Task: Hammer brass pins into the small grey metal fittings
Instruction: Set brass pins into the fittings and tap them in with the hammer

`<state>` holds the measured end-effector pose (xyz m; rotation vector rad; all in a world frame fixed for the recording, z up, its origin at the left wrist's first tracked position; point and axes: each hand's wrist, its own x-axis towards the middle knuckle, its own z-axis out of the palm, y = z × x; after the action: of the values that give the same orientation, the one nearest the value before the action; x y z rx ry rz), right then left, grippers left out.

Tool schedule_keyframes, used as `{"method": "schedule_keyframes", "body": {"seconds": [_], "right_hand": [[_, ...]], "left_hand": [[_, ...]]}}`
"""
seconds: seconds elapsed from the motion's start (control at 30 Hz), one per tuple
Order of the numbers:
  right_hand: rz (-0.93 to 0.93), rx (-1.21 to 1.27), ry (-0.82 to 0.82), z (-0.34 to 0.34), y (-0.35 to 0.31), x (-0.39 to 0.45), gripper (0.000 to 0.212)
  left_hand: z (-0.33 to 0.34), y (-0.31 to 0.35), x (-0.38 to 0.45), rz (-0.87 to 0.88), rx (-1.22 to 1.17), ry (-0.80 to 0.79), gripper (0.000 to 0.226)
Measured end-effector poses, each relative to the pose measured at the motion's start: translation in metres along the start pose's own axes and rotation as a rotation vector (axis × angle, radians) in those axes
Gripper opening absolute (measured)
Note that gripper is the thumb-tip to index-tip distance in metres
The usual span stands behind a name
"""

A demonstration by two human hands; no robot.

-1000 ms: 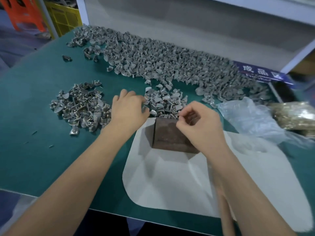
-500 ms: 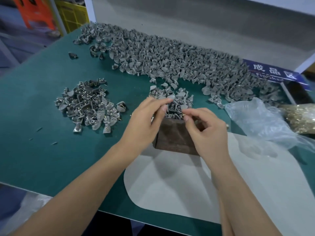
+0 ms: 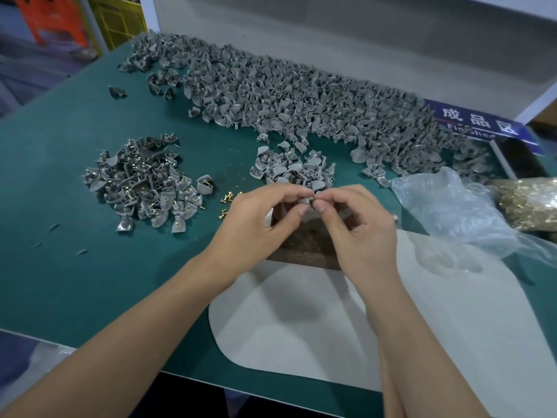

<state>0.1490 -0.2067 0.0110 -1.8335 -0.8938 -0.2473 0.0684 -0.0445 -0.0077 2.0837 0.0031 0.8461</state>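
Observation:
Both hands meet above a dark brown block (image 3: 304,245) at the table's middle. My left hand (image 3: 259,224) pinches a small grey fitting (image 3: 305,201) between thumb and fingers. My right hand (image 3: 358,227) pinches at the same fitting from the right; a brass pin there is too small to make out. A few loose brass pins (image 3: 227,200) lie left of my left hand. A small pile of grey fittings (image 3: 292,168) sits just behind the hands. A pile of fittings with brass pins in them (image 3: 144,182) lies to the left.
A long heap of grey fittings (image 3: 301,98) runs along the back of the green table (image 3: 75,267). A clear plastic bag (image 3: 446,206) and a bag of brass pins (image 3: 530,203) lie at right. A grey mat (image 3: 301,327) lies under the block. A blue sign (image 3: 479,123) stands behind.
My left hand came from the small pile with a fitting and both hands closed together above the block. The camera moved closer.

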Motion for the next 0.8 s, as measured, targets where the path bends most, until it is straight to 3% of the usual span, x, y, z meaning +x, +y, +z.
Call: {"method": "schedule_keyframes", "body": {"seconds": [0.43, 0.63, 0.8], "right_hand": [[-0.026, -0.109, -0.018, 0.001, 0.003, -0.004, 0.009], [-0.034, -0.125, -0.071, -0.002, 0.003, -0.003, 0.006], [-0.065, -0.153, -0.134, -0.008, 0.002, -0.002, 0.008]], "left_hand": [[0.001, 0.002, -0.003, -0.011, -0.037, 0.029, 0.013], [0.002, 0.003, -0.006, -0.103, -0.073, 0.020, 0.013], [0.001, 0.003, -0.007, -0.078, -0.052, -0.008, 0.014]]}}
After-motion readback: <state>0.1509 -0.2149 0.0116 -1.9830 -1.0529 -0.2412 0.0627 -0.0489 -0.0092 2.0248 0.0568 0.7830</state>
